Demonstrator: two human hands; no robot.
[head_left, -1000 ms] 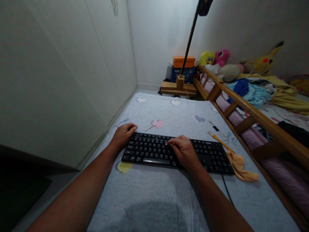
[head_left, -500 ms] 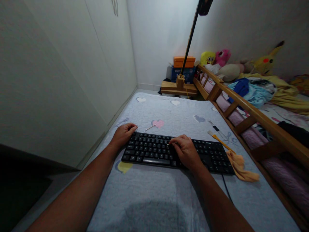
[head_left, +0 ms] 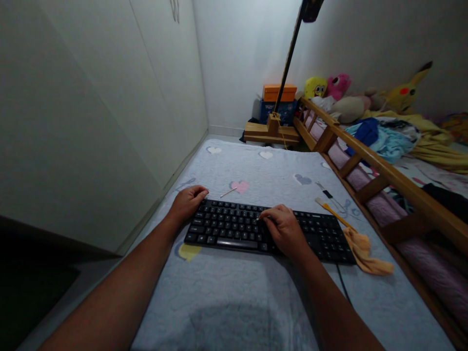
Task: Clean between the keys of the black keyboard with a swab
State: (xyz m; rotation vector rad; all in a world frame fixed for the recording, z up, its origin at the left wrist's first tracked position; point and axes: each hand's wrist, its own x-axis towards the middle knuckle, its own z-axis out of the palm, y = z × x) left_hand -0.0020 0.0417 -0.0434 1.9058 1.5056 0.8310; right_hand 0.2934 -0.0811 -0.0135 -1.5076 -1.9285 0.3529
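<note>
A black keyboard [head_left: 234,228] lies on the pale blue cloth, its cable leaving the near edge at the right. My left hand [head_left: 189,201] is closed at the keyboard's upper left corner; whatever it may grip there is hidden. Over the keys right of the middle, my right hand [head_left: 280,225] is closed in a pinch, with a small white tip showing at its fingertips; the rest of what it holds is hidden. Beyond the keyboard, a cotton swab [head_left: 228,192] rests beside a pink heart print. An orange cloth [head_left: 365,253] touches the keyboard's right end.
A yellow-handled brush [head_left: 338,217] and a thin tool with a black band [head_left: 327,194] lie at the right. Along the right side runs a wooden bed rail [head_left: 387,168]. A pole on a wooden base [head_left: 271,129] stands past the far edge, and a pale cabinet is at the left.
My right hand has moved slightly to the right over the keys. My left hand has stayed at the keyboard's upper left corner.
</note>
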